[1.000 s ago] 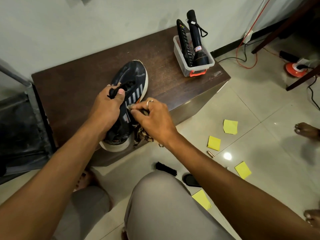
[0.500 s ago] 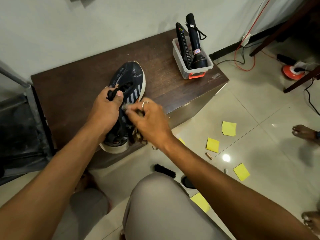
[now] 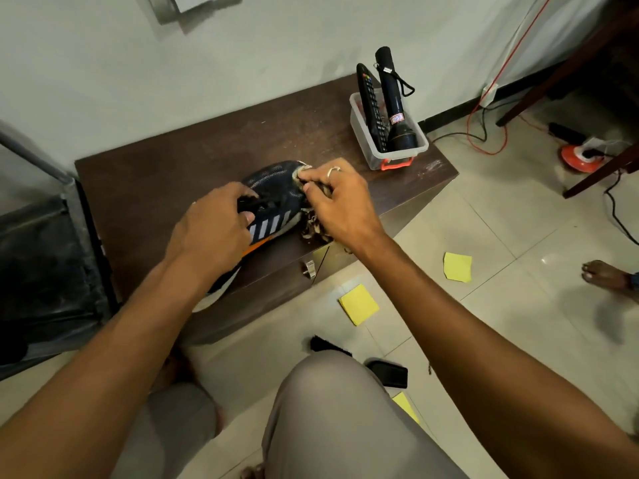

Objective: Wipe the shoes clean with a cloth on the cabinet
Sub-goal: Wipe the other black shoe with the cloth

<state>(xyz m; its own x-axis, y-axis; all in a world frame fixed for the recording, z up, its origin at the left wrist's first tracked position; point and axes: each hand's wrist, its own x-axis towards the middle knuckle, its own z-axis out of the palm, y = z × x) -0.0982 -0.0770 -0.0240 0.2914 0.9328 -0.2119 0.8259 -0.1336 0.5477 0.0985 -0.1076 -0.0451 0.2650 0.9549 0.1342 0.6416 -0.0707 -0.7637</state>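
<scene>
shoe (image 3: 273,188): mesh fabric | cabinet (image 3: 173,174): dark matt wood | bin (image 3: 380,150): clear plastic | floor (image 3: 484,323): glossy tile

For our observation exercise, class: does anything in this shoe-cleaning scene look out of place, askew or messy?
Several yellow paper squares lie scattered on the tiled floor, and a black brush lies there, by the person's knee. The shoe, steadied by the left hand, seems to overhang the cabinet at its heel.
</scene>
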